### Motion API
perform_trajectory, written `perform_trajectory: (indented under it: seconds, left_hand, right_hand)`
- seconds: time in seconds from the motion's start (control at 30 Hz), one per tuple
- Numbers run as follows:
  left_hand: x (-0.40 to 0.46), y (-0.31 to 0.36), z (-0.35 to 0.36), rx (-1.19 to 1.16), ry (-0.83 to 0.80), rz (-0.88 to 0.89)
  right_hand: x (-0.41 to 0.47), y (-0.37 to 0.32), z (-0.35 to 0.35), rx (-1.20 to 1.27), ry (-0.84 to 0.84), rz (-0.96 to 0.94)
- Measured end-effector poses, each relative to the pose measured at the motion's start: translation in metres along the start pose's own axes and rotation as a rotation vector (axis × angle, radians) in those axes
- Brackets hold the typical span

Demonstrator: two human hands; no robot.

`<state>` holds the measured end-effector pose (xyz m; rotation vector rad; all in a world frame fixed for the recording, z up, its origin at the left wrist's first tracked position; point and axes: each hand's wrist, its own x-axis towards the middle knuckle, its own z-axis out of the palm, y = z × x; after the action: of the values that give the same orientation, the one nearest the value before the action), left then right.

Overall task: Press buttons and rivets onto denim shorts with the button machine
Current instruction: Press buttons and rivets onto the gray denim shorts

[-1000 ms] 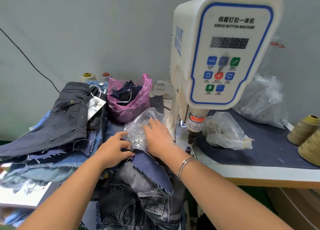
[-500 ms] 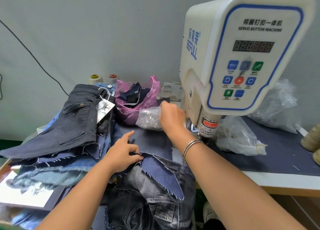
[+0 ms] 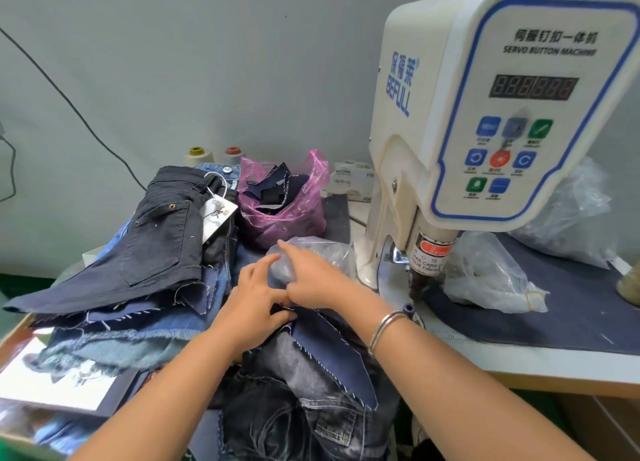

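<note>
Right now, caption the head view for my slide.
Both hands on denim shorts beside the button machine.

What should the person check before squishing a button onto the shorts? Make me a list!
1. Fingers away from the press head: ok, both hands are left of it.
2. Shorts under the press head: not ok, they lie beside it.
3. Left hand gripping the fabric: ok.
4. Right hand free: not ok, it rests on the clear bag.
5. Button loaded in the machine: cannot tell.
</note>
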<state>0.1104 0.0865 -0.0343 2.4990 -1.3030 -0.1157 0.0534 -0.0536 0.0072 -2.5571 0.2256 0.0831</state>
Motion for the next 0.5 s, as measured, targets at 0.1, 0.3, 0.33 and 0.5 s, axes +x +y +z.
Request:
perform_trajectory:
  seconds: [0.1,0.3,0.33,0.5]
  left_hand:
    - [0.000,0.002,0.000,0.065,0.049,0.024]
    - [0.006,0.004,-0.006,0.132,-0.045,-0.042]
    - [0.008,0.005,-0.006,0.144,-0.068,-0.057]
    - [0.018,0.011,-0.013,0.168,-0.145,-0.062]
  right_hand:
    - [-0.013,0.006,-0.015,0.034,0.153,-0.120]
    - [-0.005,0.027,-0.030,-0.370,0.093,0.137]
    - [-0.004,0.027,-0.027,-0.428,0.011,0.169]
    - [-0.001,0.021,-0.017,-0.567,0.166,0.147]
